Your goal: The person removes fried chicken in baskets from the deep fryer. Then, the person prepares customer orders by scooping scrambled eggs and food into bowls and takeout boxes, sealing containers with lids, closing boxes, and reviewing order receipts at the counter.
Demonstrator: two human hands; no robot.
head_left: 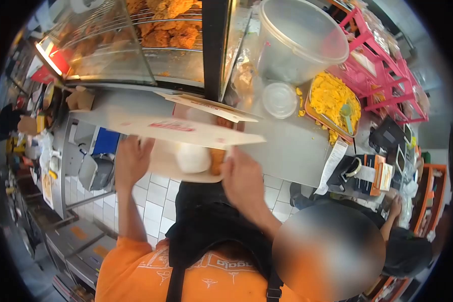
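Observation:
A cardboard food box (158, 168) with red print on its raised lid (206, 132) is at the counter's front edge. Inside sit a white rounded mound (194, 158), perhaps rice, and a brown fried piece (217, 160). My left hand (132, 160) grips the box at its left side, thumb near the lid's edge. At the right corner, my right hand (242, 173) has its fingers closed on the box. The lid is tilted partway over the food and blurred. Just behind stands a second box (209, 106) with its lid up, its contents mostly hidden.
A glass warmer holds fried chicken (173, 30) on racks. To the right are a big clear tub (299, 45), a round plastic lid (280, 100), a tray of yellow food (332, 100) with a green scoop (346, 117), and pink baskets (377, 60). Another person (407, 246) stands at right.

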